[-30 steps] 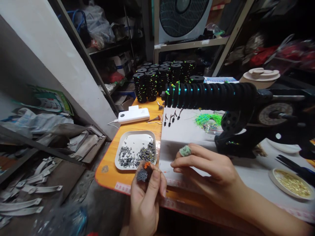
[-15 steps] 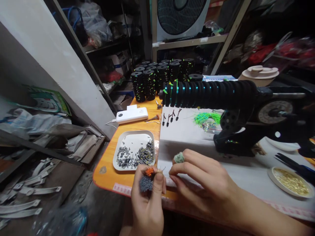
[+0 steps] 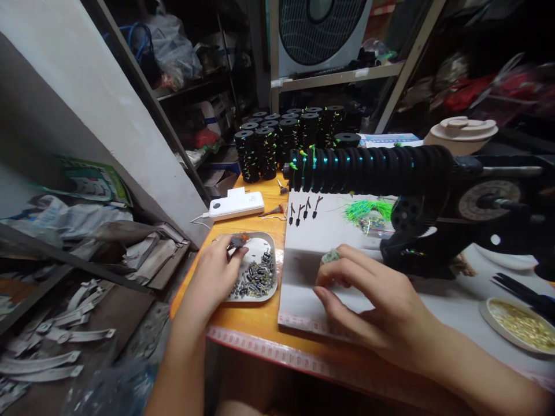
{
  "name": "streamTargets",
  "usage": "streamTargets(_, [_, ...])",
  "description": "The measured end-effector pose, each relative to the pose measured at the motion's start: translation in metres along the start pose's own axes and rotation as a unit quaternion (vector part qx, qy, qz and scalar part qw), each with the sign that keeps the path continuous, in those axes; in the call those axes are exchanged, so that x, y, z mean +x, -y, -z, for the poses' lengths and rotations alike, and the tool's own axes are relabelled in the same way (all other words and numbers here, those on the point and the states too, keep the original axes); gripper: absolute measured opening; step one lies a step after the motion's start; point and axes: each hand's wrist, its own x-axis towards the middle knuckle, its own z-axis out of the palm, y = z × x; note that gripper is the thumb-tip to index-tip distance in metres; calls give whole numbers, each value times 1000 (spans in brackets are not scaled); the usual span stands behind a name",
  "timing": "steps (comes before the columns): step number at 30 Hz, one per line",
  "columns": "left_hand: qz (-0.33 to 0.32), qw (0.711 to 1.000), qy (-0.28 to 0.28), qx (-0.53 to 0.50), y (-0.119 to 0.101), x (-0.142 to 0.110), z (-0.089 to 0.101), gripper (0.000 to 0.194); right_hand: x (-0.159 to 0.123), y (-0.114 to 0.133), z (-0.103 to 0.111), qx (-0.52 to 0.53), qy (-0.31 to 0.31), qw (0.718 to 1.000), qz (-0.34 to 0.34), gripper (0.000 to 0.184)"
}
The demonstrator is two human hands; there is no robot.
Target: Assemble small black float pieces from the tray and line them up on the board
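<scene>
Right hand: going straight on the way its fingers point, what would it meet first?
Probably the right rim of the white tray, leftward across the white work surface. Height is unclear, so the right hand might pass over it.

Left of the grip (image 3: 222, 261) I see a pale slanting pillar (image 3: 108, 110) and dim, cluttered floor (image 3: 161, 323). Beyond it, dark metal shelves (image 3: 186, 89) and a pale rack (image 3: 338, 79) bearing a box fan (image 3: 323, 34). Beneath, an orange wooden table (image 3: 255, 318). The corners sit in shadow.
</scene>
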Motion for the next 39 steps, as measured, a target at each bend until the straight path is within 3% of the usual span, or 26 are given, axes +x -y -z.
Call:
streamTargets(3, [-4, 1000, -10, -6, 0, -1, -3, 27, 1, -3, 1, 19, 13, 1000, -9, 10])
streamTargets(6, [16, 999, -39, -28, -8, -19, -6, 21, 1, -2, 1, 23, 13, 999, -19, 12])
streamTargets(9, [37, 986, -3, -160, -24, -44, -16, 16, 1, 0, 0, 39, -6, 998, -41, 13])
streamTargets(12, [72, 911, 80, -398, -44, -67, -34, 18, 1, 3, -2, 81, -39, 994, -67, 12])
streamTargets(15, [116, 838, 97, -525, -58, -82, -52, 16, 0, 4, -6, 127, -53, 986, -92, 12])
streamTargets(18, [153, 817, 68, -552, -66, -89, -65, 19, -2, 3, -9, 141, -61, 983, -102, 12])
streamTargets(21, [163, 839, 45, -518, -67, -92, -71, 20, -2, 4, -10, 135, -77, 983, -99, 10])
streamTargets(27, [88, 926, 9, -367, -67, -97, -73, 16, 0, 8, -7, 145, -65, 981, -108, 8])
streamTargets(31, [76, 943, -33, -322, -70, -98, -70, 13, 0, 9, -6, 160, -52, 978, -124, 9])
streamTargets(35, [45, 967, -13, -252, -62, -98, -69, 20, -1, 7, -7, 166, -53, 978, -116, 11])
streamTargets(39, [34, 972, -21, -232, -53, -99, -72, 23, -1, 7, -7, 150, -50, 981, -115, 10])
